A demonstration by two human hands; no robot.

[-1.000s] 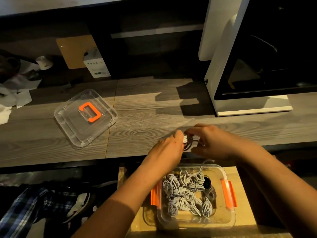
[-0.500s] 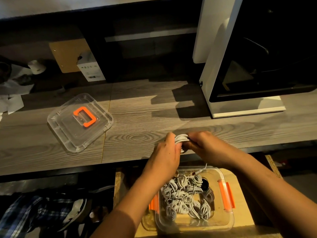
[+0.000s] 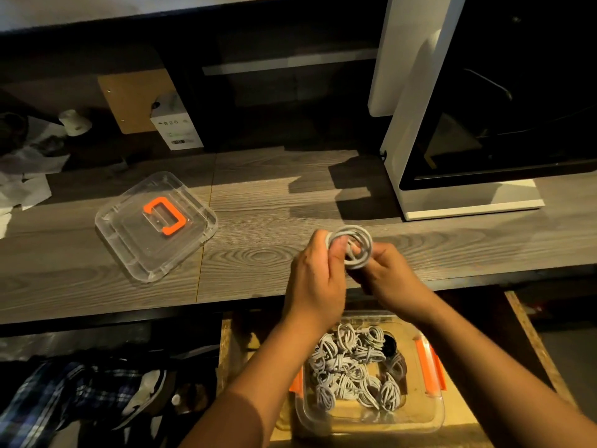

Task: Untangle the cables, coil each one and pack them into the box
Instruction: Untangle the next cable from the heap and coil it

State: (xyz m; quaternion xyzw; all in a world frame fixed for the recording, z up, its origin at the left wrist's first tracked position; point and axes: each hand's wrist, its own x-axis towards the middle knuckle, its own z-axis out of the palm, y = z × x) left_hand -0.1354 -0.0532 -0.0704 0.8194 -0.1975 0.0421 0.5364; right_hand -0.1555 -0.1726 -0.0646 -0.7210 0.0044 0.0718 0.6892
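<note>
Bench (image 3: 258,253) spans mid frame; front edge just under hands, open room left of them toward lid (image 3: 155,226).
Box (image 3: 433,412) lower right, below edge, holding many coiled cables.
Left hand (image 3: 315,282) and right hand (image 3: 389,276): each grip closed on grey cable coil (image 3: 352,247).
Judgement: pinch loops flat, tuck tail, lower straight into box.

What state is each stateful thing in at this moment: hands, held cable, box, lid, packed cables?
left hand: closed on the held coil's left side.
right hand: gripping the coil from the right.
held cable: coiled in a ring, above the desk edge.
box: open, no lid on.
lid: off, lying flat on the desk.
packed cables: coiled bundles piled inside the box.
</note>
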